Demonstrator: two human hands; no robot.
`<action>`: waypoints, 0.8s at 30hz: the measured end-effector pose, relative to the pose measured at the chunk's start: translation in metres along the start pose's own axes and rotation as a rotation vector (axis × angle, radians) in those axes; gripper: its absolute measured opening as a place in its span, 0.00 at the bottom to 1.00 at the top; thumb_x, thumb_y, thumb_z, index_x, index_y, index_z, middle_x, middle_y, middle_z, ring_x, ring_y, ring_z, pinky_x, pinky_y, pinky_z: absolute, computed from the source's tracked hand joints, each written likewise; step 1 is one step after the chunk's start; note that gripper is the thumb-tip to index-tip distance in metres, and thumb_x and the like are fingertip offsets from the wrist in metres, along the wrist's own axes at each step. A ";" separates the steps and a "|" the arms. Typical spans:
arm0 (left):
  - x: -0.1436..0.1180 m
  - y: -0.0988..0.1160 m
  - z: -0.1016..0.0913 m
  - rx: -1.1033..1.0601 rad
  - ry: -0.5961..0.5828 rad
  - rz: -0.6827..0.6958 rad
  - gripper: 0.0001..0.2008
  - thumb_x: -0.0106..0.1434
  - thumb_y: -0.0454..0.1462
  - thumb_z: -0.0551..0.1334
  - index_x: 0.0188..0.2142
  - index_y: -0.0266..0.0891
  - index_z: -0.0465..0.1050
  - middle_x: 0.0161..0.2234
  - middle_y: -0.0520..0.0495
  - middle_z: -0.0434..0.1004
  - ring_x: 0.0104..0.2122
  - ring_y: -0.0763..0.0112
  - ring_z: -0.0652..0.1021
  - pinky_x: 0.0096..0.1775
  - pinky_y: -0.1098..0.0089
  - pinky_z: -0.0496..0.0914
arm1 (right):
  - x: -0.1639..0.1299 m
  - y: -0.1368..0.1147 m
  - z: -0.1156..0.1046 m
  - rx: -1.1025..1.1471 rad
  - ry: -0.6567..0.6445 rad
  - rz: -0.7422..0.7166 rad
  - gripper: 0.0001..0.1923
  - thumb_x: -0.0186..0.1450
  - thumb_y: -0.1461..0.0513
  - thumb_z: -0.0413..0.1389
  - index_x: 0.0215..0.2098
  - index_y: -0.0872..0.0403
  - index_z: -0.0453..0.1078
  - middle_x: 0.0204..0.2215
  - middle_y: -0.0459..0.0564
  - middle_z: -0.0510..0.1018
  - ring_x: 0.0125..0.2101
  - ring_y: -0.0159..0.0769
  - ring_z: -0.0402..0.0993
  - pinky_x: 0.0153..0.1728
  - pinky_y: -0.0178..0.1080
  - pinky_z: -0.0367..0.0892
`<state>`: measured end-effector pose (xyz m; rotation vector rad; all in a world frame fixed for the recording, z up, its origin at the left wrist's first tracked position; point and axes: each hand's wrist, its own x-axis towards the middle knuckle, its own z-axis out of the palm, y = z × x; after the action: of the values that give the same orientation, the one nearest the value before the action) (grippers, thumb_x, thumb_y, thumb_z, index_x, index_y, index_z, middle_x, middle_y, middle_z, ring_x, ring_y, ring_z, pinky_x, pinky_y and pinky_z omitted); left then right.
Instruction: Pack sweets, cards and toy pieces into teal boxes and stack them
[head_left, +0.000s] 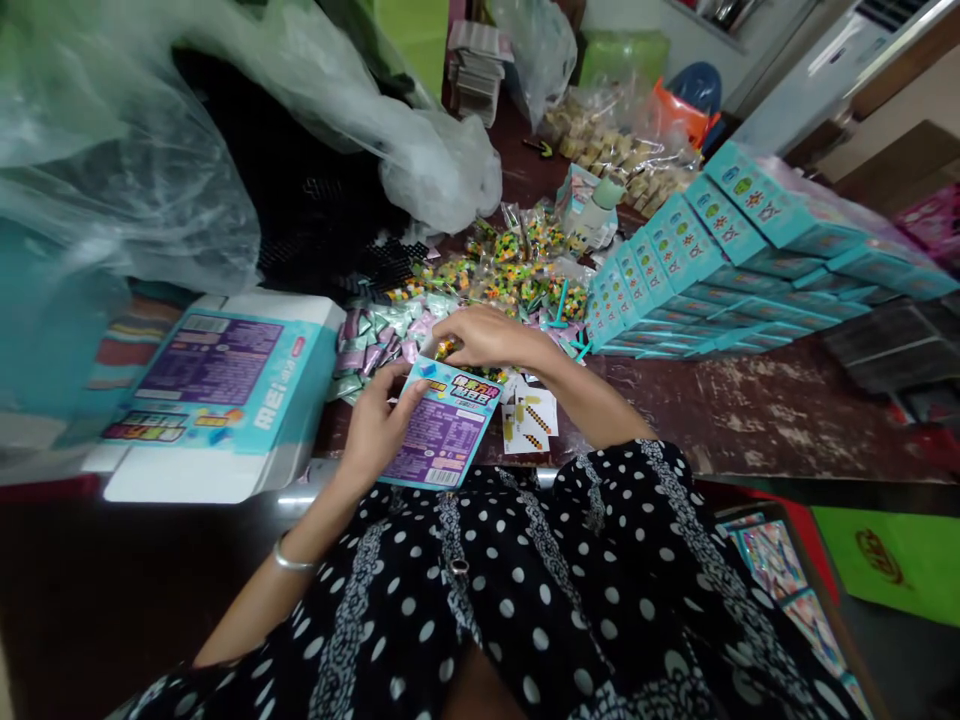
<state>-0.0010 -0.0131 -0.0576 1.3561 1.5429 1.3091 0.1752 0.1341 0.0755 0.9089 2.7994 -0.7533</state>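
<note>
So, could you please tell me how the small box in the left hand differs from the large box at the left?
Size: the large box is clearly bigger than the small box.
Pose: the small box is held tilted in the left hand, while the large box lies untouched.
Shared: both are turquoise with a purple printed panel.

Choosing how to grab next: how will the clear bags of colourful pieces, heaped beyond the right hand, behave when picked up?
The clear bags will probably sag and change shape, since thin, creased film surrounds many small pieces. Their shiny plastic may feel slippery. Lifting one could shift its neighbours, as they lie heaped against each other.
</note>
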 end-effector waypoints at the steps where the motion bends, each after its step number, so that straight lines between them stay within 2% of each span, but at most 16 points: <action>1: 0.000 0.000 -0.001 0.006 0.008 0.000 0.30 0.72 0.62 0.67 0.53 0.38 0.81 0.48 0.36 0.89 0.44 0.52 0.86 0.46 0.57 0.79 | 0.001 0.000 -0.001 0.025 0.001 -0.021 0.12 0.68 0.68 0.68 0.48 0.51 0.86 0.45 0.49 0.87 0.45 0.38 0.79 0.48 0.39 0.65; 3: -0.003 0.000 -0.005 0.009 0.028 0.001 0.30 0.72 0.61 0.67 0.54 0.38 0.81 0.47 0.38 0.89 0.43 0.53 0.86 0.44 0.59 0.79 | 0.000 0.006 -0.002 0.173 -0.011 -0.065 0.16 0.67 0.68 0.69 0.52 0.51 0.84 0.44 0.48 0.87 0.44 0.37 0.80 0.49 0.38 0.68; 6: -0.006 0.000 -0.011 -0.010 0.053 -0.004 0.29 0.73 0.61 0.67 0.54 0.38 0.80 0.45 0.39 0.88 0.42 0.55 0.85 0.40 0.62 0.79 | -0.002 0.020 0.003 0.564 -0.036 -0.040 0.21 0.71 0.58 0.69 0.59 0.54 0.77 0.43 0.50 0.86 0.40 0.34 0.82 0.45 0.38 0.75; 8: -0.008 0.000 -0.012 -0.031 0.046 -0.011 0.30 0.72 0.62 0.67 0.54 0.38 0.80 0.45 0.38 0.88 0.42 0.55 0.85 0.39 0.62 0.79 | -0.002 0.027 0.013 0.740 -0.059 0.015 0.22 0.74 0.48 0.67 0.55 0.56 0.76 0.42 0.53 0.85 0.38 0.33 0.82 0.41 0.37 0.77; 11: -0.007 0.000 -0.011 -0.050 0.033 -0.010 0.31 0.72 0.63 0.67 0.54 0.38 0.80 0.46 0.38 0.88 0.42 0.54 0.85 0.41 0.61 0.80 | -0.002 0.026 0.027 0.791 -0.113 0.018 0.33 0.73 0.34 0.63 0.46 0.56 0.77 0.40 0.54 0.85 0.37 0.34 0.81 0.39 0.36 0.78; 13: -0.007 0.001 -0.010 -0.048 0.052 0.002 0.30 0.72 0.62 0.67 0.53 0.38 0.80 0.45 0.38 0.88 0.42 0.55 0.85 0.42 0.61 0.79 | -0.007 0.023 0.027 0.811 -0.064 -0.020 0.38 0.72 0.30 0.61 0.50 0.56 0.80 0.43 0.56 0.86 0.42 0.36 0.83 0.42 0.37 0.80; 14: -0.007 0.001 -0.010 -0.046 0.067 0.010 0.29 0.72 0.62 0.67 0.52 0.39 0.80 0.44 0.39 0.87 0.42 0.55 0.85 0.41 0.61 0.79 | -0.011 0.022 0.024 0.819 0.015 -0.042 0.40 0.71 0.29 0.61 0.53 0.55 0.80 0.47 0.57 0.86 0.45 0.37 0.84 0.44 0.38 0.81; 16: -0.008 0.001 -0.012 -0.046 0.099 0.018 0.28 0.72 0.61 0.67 0.51 0.39 0.80 0.44 0.39 0.87 0.42 0.55 0.84 0.41 0.61 0.79 | -0.025 0.028 0.017 0.803 0.286 -0.060 0.40 0.71 0.29 0.61 0.57 0.53 0.80 0.51 0.57 0.86 0.50 0.38 0.84 0.49 0.39 0.81; 18: -0.010 -0.001 -0.015 -0.051 0.124 0.006 0.27 0.72 0.61 0.68 0.50 0.39 0.80 0.44 0.40 0.87 0.42 0.55 0.85 0.43 0.60 0.80 | -0.043 0.045 0.013 0.741 0.612 -0.014 0.37 0.73 0.30 0.60 0.55 0.52 0.81 0.50 0.54 0.86 0.49 0.36 0.84 0.48 0.38 0.81; 20: -0.013 -0.006 -0.020 -0.069 0.141 -0.019 0.28 0.72 0.61 0.68 0.50 0.39 0.80 0.44 0.40 0.87 0.43 0.55 0.85 0.44 0.59 0.80 | -0.063 0.075 0.015 0.670 0.890 0.088 0.33 0.74 0.32 0.59 0.51 0.50 0.81 0.45 0.52 0.86 0.44 0.35 0.84 0.44 0.37 0.81; 22: -0.014 -0.013 -0.023 -0.096 0.172 -0.038 0.27 0.71 0.60 0.69 0.51 0.39 0.80 0.44 0.40 0.87 0.43 0.54 0.85 0.44 0.58 0.81 | -0.084 0.109 0.022 0.592 1.079 0.219 0.31 0.73 0.32 0.59 0.46 0.49 0.79 0.40 0.50 0.85 0.40 0.36 0.84 0.40 0.38 0.80; 24: -0.013 -0.020 -0.025 -0.125 0.215 -0.047 0.27 0.71 0.59 0.71 0.52 0.39 0.80 0.45 0.40 0.86 0.44 0.54 0.85 0.45 0.57 0.82 | -0.103 0.135 0.033 0.497 1.172 0.356 0.33 0.70 0.30 0.58 0.41 0.50 0.77 0.36 0.50 0.83 0.37 0.38 0.83 0.38 0.41 0.80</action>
<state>-0.0269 -0.0308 -0.0719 1.1245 1.5940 1.5361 0.3351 0.1590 0.0145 2.5492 3.0896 -1.1290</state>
